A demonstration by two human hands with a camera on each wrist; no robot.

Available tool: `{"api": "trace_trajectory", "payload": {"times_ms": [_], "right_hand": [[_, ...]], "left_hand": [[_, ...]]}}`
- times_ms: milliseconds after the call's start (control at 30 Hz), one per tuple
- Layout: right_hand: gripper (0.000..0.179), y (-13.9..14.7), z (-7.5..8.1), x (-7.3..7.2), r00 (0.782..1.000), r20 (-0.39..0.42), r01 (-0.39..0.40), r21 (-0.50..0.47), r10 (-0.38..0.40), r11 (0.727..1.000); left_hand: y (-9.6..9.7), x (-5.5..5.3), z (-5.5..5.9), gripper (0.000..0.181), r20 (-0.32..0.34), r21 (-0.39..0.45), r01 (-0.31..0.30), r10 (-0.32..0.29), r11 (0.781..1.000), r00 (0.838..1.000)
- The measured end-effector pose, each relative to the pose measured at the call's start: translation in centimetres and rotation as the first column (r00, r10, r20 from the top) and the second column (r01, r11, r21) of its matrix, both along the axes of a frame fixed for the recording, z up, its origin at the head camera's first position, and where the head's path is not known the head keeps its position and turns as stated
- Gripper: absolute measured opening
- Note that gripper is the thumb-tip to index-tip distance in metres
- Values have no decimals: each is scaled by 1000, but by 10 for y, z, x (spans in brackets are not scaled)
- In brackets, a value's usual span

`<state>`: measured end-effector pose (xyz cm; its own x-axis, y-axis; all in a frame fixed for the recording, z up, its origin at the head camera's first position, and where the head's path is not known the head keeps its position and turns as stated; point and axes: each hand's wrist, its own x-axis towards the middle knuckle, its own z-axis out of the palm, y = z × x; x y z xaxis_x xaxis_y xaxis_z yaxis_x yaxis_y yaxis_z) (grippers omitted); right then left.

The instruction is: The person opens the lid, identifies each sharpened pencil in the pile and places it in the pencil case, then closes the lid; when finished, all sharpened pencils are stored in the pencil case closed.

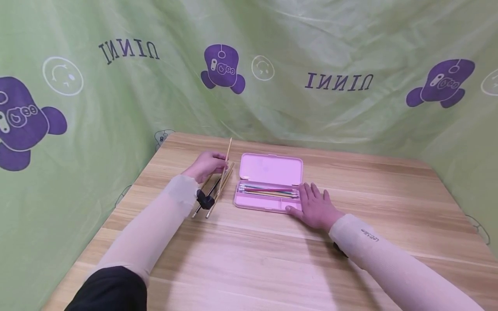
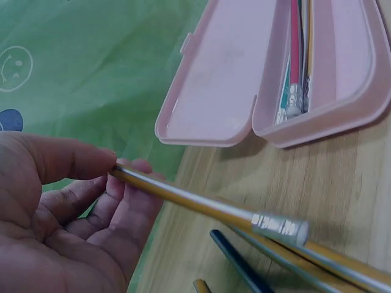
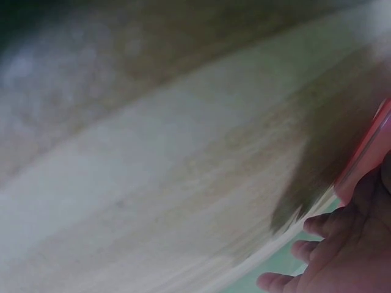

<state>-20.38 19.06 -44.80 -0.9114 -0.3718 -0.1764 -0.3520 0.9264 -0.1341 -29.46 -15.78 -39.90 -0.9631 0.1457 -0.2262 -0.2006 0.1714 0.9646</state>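
Observation:
In the left wrist view my left hand [image 2: 79, 207] pinches a yellow pencil [image 2: 201, 200] between thumb and fingers, its eraser end pointing away from the hand. The head view shows this left hand [image 1: 208, 165] above several loose pencils [image 1: 227, 178] on the table, left of an open pink pencil case [image 1: 256, 202]. Several pencils [image 1: 268, 190] lie in the case's long rear compartment. My right hand [image 1: 316, 208] rests with spread fingers against the right end of the case. In the right wrist view, that hand [image 3: 351, 244] is partly cut off beside the case's pink side [image 3: 369, 155].
The case's lid [image 1: 271, 169] stands raised at the back. A dark pencil [image 2: 241, 261] lies among the loose ones. The wooden table [image 1: 249, 263] ends at a green curtain [image 1: 288, 116] behind and at both sides.

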Motion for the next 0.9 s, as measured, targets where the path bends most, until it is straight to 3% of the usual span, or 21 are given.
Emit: {"api": "trace_trajectory", "payload": {"times_ms": [533,733,900], "right_hand": [[94,-2,3,1,1000,-6,10,52,-9,999],[95,-2,3,0,1000,-2,7,59,-7,998],[96,-2,3,1,1000,-1,3,57,-3,998]], "left_hand": [[29,-2,7,39,19,31,106,-106,994,994],[40,-6,10,39,33,102,164,-168,981,985],[51,-8,12,39,26,186,224,-233,957,972]]}}
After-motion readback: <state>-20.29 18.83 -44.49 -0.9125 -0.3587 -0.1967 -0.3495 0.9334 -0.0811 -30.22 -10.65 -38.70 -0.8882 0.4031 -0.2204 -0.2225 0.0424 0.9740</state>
